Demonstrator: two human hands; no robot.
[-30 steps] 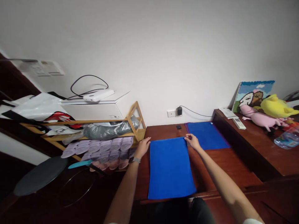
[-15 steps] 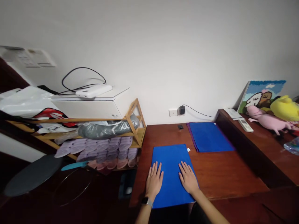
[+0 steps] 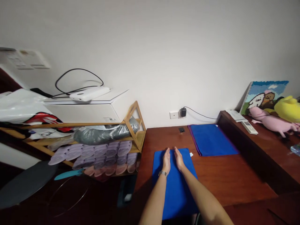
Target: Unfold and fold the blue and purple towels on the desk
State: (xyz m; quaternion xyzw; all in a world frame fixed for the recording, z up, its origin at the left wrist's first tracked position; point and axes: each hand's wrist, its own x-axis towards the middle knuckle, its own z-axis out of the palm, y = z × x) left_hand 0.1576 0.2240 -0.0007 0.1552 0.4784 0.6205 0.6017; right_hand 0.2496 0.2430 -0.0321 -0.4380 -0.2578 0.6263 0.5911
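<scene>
A folded blue cloth point(image 3: 174, 193) with a small white tag lies on the reddish-brown wooden table point(image 3: 225, 175), reaching its front edge. Over the cloth's far half, my left hand point(image 3: 166, 161) stands on edge with its fingers stretched out. My right hand point(image 3: 178, 158) faces it, also on edge and outstretched, with a narrow gap between the palms. Neither hand holds anything. Farther back to the right lies a stack of folded cloths point(image 3: 212, 139), blue on top with purple showing at the left edge.
Left of the table stands a wooden rack point(image 3: 136, 125) with purple and pink slippers point(image 3: 93, 150), a white box point(image 3: 82, 112) and a power bank point(image 3: 90, 93). A raised ledge on the right bears a remote control point(image 3: 249, 127) and a pink plush toy point(image 3: 272, 120). A plug point(image 3: 183, 112) sits in the wall socket.
Both hands have moved inward and toward the far side of the blue cloth. They have turned from lying flat to standing on edge, palms facing. The view has shifted slightly.
</scene>
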